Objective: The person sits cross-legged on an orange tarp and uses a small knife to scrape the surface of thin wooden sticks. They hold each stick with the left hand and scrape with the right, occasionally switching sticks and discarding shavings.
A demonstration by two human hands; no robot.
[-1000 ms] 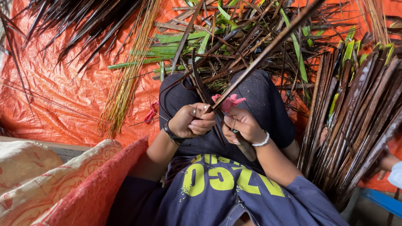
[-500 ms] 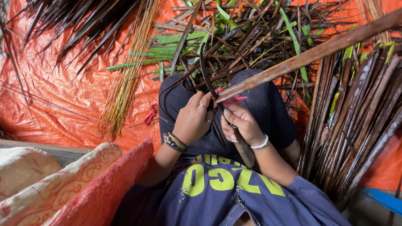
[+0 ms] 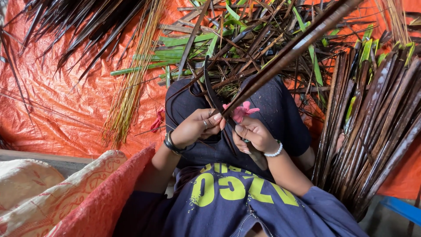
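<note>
Long dark brown frond stalk (image 3: 289, 50); both hands pinch its end.

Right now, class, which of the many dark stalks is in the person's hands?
The long stalk slanting to the top right; both hands grip its near end, while the others lie in piles.

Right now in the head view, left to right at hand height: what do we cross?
Patterned cushion → dark bracelet → left hand → long dark leaf stalk → right hand → white bead bracelet → bundle of brown stalks.
</note>
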